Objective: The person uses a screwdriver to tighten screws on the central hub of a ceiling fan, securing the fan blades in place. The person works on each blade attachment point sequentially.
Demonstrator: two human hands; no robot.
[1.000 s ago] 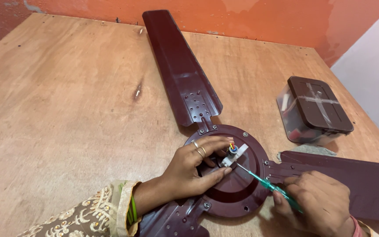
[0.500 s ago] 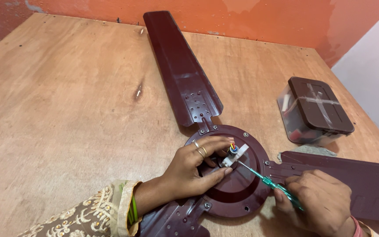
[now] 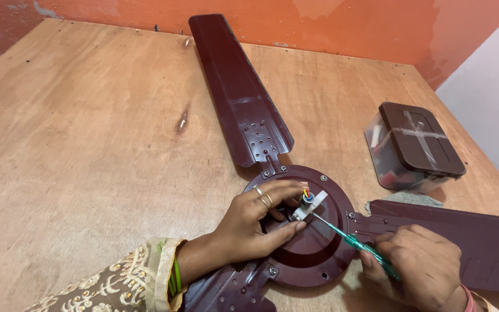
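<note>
A maroon ceiling fan (image 3: 310,242) is laid flat on a wooden bench (image 3: 88,144), its round motor housing near the front edge. One blade (image 3: 235,86) is stretched away toward the orange wall, a second blade (image 3: 469,237) runs off to the right, and the root of a third is seen at the lower edge.

The left hand (image 3: 255,222) is rested on the housing; a small white terminal block (image 3: 310,206) with coloured wires is pinched between its thumb and fingers (image 3: 287,190) at the hub centre. Rings are worn on two fingers, and green bangles and an embroidered sleeve are seen at the wrist.

A green-handled screwdriver (image 3: 356,245) is gripped in the clenched right hand (image 3: 417,268), which is rested beside the housing over the right blade's root. The shaft is slanted up-left, and its tip is set against the terminal block.

A clear plastic box (image 3: 414,147) with a dark brown lid stands well apart at the right, and a grey scrap lies just in front of it.
</note>
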